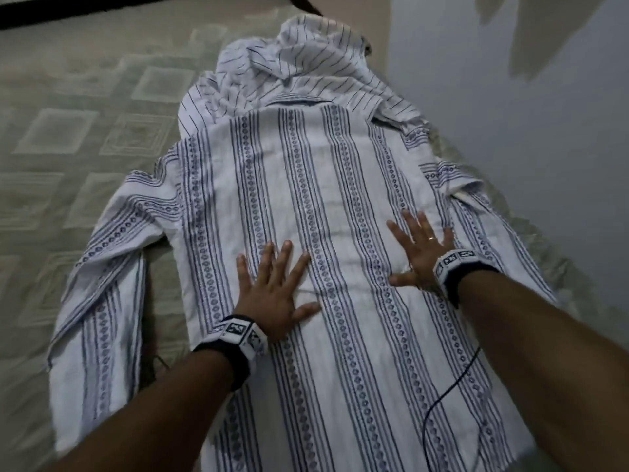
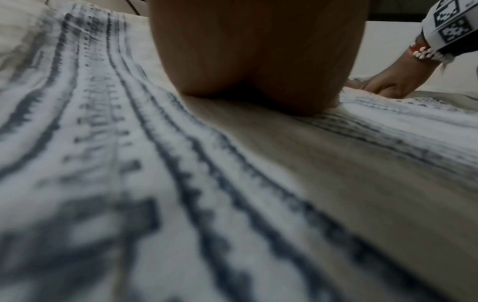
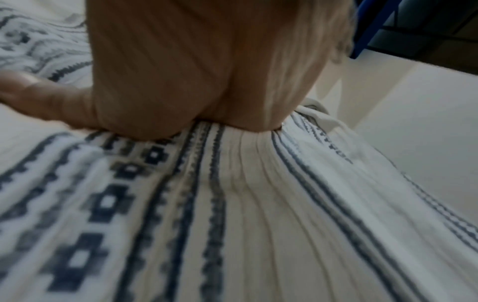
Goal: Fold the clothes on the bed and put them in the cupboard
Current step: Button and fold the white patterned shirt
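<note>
Left hand: flat, fingers straight and spread, palm pressed on the patterned shirt, gripping nothing. Right hand: likewise flat and spread, palm down on the same shirt nearer its right side; a ring shows on one finger. The two hands lie apart, side by side. The wrist views confirm the heel of each palm bearing on the cloth.

Bed: pale quilted cover with square motifs; a broad bare stretch lies to the left of the clothes. On the right, the bed edge runs against the wall, leaving little room there.

Patterned shirt: white with dark vertical bands, spread flat on the bed with collar at the far end. Its left sleeve is spread out over the cover; the right sleeve reaches the bed edge by the wall.

Pinstriped shirt: crumpled, beyond the collar, partly under the patterned shirt.

Dark cable: lies across the near right part of the patterned shirt.
</note>
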